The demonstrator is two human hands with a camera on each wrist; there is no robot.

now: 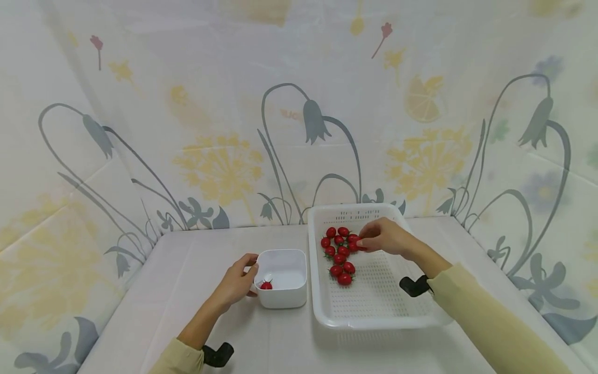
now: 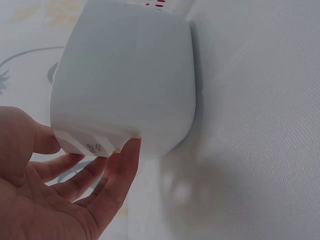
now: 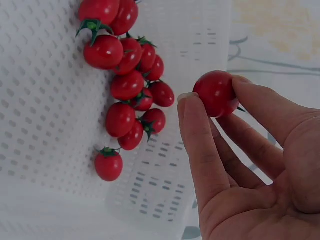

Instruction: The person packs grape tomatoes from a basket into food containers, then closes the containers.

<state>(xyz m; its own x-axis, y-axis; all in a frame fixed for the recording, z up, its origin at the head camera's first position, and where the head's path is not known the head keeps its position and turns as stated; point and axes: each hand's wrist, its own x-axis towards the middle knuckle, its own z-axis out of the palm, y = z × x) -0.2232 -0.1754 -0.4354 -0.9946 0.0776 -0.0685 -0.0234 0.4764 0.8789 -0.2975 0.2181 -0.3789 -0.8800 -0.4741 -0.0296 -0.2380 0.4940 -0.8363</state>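
The left hand point(image 1: 237, 279) holds the near-left side of a small white box point(image 1: 282, 298), its fingers partly bent and spread along the outer wall with the thumb close to the rim; the box stands upright on the white tabletop point(image 1: 261, 340), and one red tomato point(image 1: 266, 285) with a green calyx lies inside it, towards the left wall; to the right of the box, just beside it, sits a larger white basket point(image 1: 374, 304) with a perforated floor and slotted walls; the right hand point(image 1: 386, 236) is over this basket, its thumb and forefinger closed on a single small tomato point(image 3: 216, 94), the remaining fingers loosely bent behind; in the right wrist view the pinched fruit looks glossy and round, apart from the others; the tomato cluster point(image 1: 343, 251) lies on the left half of the basket floor, many of the fruits touching and several bearing green calyxes; both forearms wear pale yellow sleeves point(image 1: 495, 317), with a black wrist mount point(image 1: 218, 355) at each cuff; behind stands a pale backdrop point(image 1: 210, 104) printed with grey bellflowers and yellow blooms.
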